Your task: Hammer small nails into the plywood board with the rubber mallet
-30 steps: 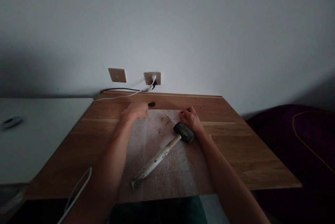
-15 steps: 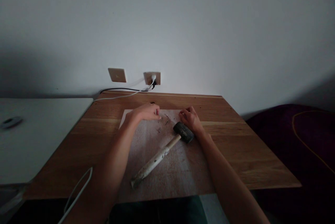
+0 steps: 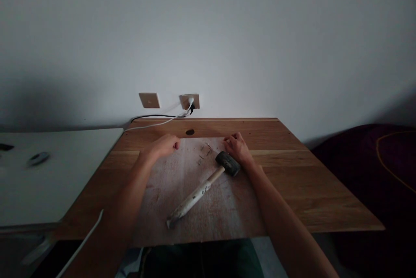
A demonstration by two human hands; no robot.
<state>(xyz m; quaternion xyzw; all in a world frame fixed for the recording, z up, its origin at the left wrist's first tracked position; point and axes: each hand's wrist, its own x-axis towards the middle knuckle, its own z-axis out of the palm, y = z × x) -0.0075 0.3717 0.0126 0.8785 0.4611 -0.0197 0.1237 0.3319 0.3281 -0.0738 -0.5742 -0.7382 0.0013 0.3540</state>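
A thin wooden board [image 3: 182, 178] lies on the table under my hands. My left hand [image 3: 166, 144] is closed at the board's far left corner, fingers curled under. What it holds, if anything, is hidden. At the far right corner my right hand [image 3: 238, 147] is also closed, its fingertips bunched together; I cannot make out anything in them. Close beside my right wrist rests the black head of a mallet [image 3: 228, 164]. Its pale, worn handle slants toward me across the board. Several small nails [image 3: 208, 151] lie scattered between my hands.
The wooden table [image 3: 312, 182] meets the wall at the back and has a round hole [image 3: 190, 132]. Cables [image 3: 162, 122] run left from a wall socket [image 3: 190, 101]. A white table [image 3: 65, 174] with a mouse [image 3: 39, 158] adjoins on the left. A dark purple seat [image 3: 367, 169] stands right.
My left hand has moved left, away from the nails to the board's far left corner. The right hand stays at the right corner. The camera view has shifted slightly.
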